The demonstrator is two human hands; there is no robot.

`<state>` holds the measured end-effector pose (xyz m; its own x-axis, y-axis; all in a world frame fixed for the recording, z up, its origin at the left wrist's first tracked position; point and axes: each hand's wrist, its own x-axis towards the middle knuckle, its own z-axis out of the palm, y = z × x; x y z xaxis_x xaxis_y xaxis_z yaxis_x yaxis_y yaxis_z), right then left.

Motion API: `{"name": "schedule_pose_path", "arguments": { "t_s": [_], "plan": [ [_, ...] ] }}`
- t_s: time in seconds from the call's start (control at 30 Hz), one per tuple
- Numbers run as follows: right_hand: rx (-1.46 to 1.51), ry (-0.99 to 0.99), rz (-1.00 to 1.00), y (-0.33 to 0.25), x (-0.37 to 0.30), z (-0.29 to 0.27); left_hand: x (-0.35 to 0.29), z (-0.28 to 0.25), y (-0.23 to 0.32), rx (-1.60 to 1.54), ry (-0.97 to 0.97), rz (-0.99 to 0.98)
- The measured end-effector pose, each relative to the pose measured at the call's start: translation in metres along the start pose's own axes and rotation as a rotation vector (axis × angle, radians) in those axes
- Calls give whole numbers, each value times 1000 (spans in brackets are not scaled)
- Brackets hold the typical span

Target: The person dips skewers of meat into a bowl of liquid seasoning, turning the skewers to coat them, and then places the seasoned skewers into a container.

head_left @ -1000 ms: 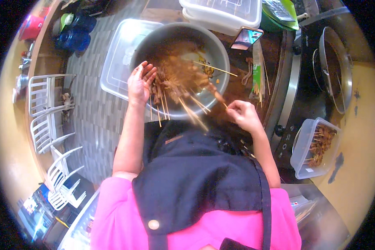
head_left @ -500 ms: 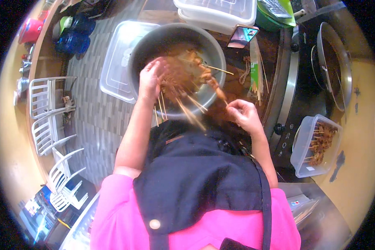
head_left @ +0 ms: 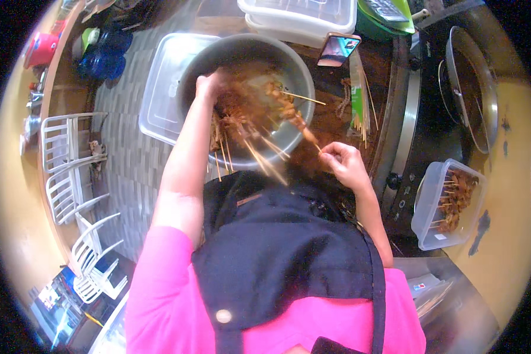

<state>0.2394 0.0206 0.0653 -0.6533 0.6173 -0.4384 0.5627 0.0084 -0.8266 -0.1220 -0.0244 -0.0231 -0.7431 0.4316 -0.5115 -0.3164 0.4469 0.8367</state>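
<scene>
A large grey metal bowl (head_left: pixel 304 71) holds reddish-brown marinated meat and several loaded skewers (head_left: pixel 235 120), whose bare stick ends lean out over its near rim. My left hand (head_left: pixel 209 84) is down inside the bowl at its left; blur and the meat hide the fingers. At the near right of the bowl, my right hand (head_left: pixel 343 164) pinches the bare end of a meat skewer (head_left: pixel 294 116) between thumb and fingers. That skewer slants up and left over the bowl, its meat threaded along it. Another stick (head_left: pixel 305 98) pokes out to the right near its far end.
Clear plastic lid (head_left: pixel 159 88) beside the bowl; white lidded tub (head_left: pixel 298 23) behind it. To the right are a propped phone (head_left: pixel 338 49), a green pack with bare sticks (head_left: pixel 358 106), a wide pan (head_left: pixel 472 88) on the stove, and a plastic box of finished skewers (head_left: pixel 430 206).
My left hand has reached farther up and left into the bowl, its fingers dropping out of sight. My right hand keeps its pinch on the skewer, almost in the same place.
</scene>
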Motion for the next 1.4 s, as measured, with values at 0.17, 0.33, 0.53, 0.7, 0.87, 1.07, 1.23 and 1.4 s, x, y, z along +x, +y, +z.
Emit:
{"name": "schedule_pose_path", "arguments": {
  "t_s": [0.17,0.33,0.53,0.7,0.87,1.07,1.23,1.4],
  "plan": [
    [-46,57,-110,3,-1,-6,-21,24,35,495,-54,-10],
    [-72,82,-125,-4,-1,-8,-20,15,27,255,-111,31],
    [-154,39,-114,-15,7,-16,-50,-22,35,-665,-202,229],
    [-246,-2,-177,-21,35,-3,-58,-68,59,-727,-184,277],
    [-388,-12,-174,-35,48,8,-52,-84,47,-1037,-391,91],
    [-399,271,-444,-52,27,17,-70,-41,41,-1176,-652,43],
    [-488,297,-396,-36,31,28,-70,-20,44,-1125,-551,72],
    [-171,177,-454,-53,26,30,-81,-15,57,-1153,-614,55]
  ]
}}
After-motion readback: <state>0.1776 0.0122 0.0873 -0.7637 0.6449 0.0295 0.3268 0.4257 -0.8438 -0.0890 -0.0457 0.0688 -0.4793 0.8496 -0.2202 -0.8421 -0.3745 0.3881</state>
